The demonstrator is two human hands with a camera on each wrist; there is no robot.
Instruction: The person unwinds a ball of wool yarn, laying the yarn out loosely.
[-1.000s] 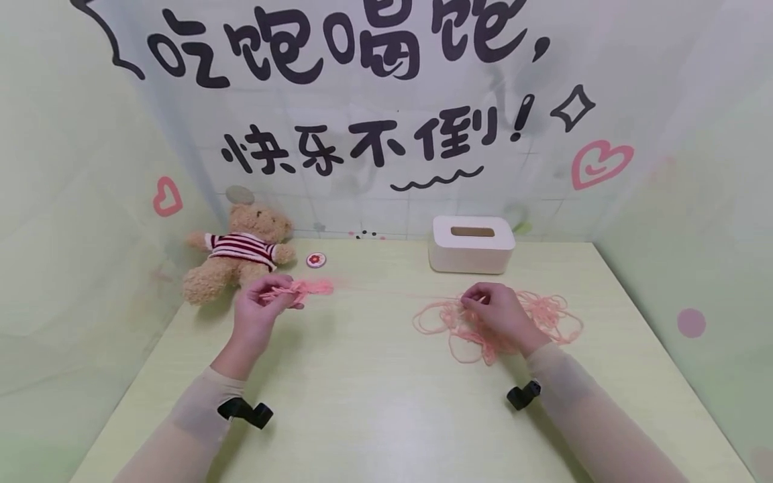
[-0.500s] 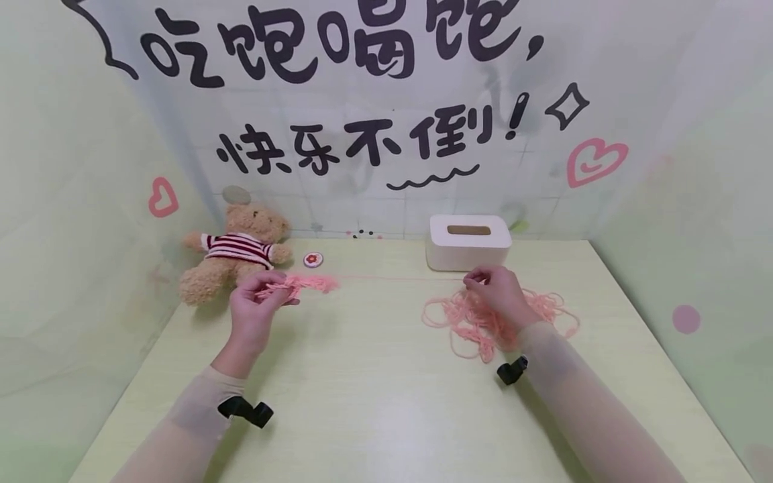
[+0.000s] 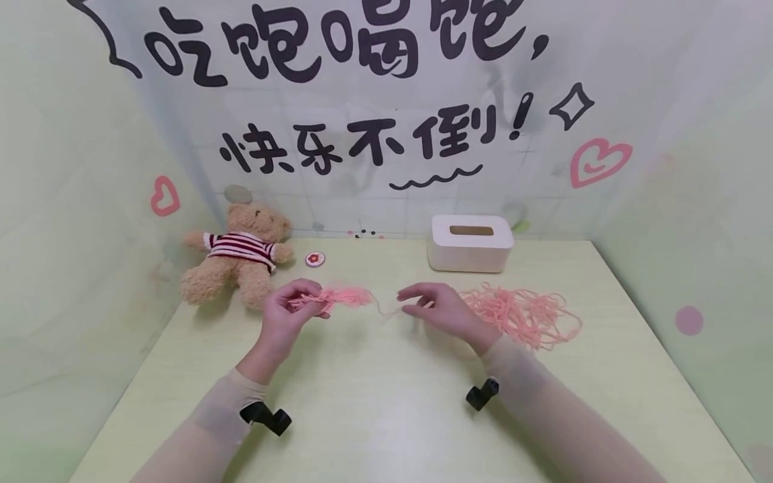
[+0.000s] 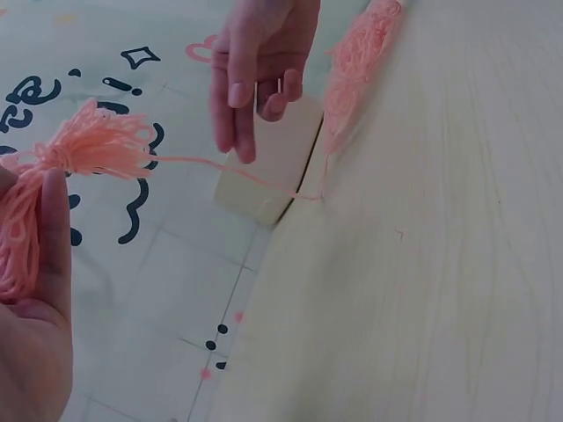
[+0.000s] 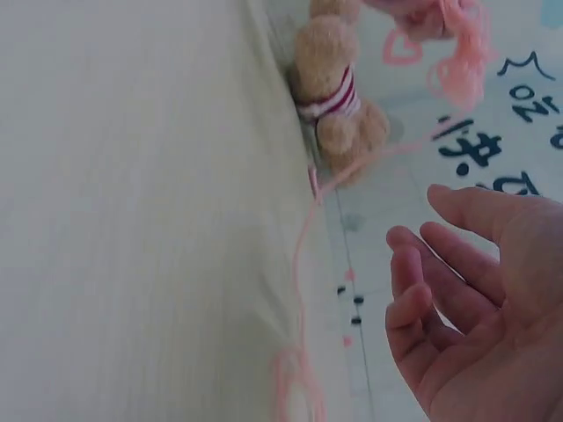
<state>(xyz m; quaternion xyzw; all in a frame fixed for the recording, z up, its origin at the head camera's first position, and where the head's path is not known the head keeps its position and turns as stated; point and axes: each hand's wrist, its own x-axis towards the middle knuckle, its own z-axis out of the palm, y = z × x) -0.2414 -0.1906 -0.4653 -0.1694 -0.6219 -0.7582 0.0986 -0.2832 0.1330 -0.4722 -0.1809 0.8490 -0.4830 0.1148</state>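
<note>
My left hand (image 3: pixel 282 318) grips a bundle of pink yarn (image 3: pixel 347 296), tied round its waist like a tassel, above the table left of centre. In the left wrist view the thumb presses beside the tie and loose loops (image 4: pixel 110 145) fan out past it. A single yarn strand (image 4: pixel 198 161) runs from the bundle, sagging, toward a loose heap of pink yarn (image 3: pixel 524 314) on the right of the table. My right hand (image 3: pixel 445 310) hovers between bundle and heap. Its thumb stands apart from its loosely bent fingers (image 5: pixel 453 286), and nothing is between them.
A teddy bear (image 3: pixel 241 245) in a striped sweater sits at the back left, with a small round badge (image 3: pixel 315 259) beside it. A white tissue box (image 3: pixel 471 255) stands at the back right, behind the yarn heap. A printed cloth backdrop (image 3: pixel 368 194) rises behind the table.
My right hand has come left from over the heap and let go of the strand, which has gone from taut to slack. The left hand has shifted slightly right with the yarn bundle.
</note>
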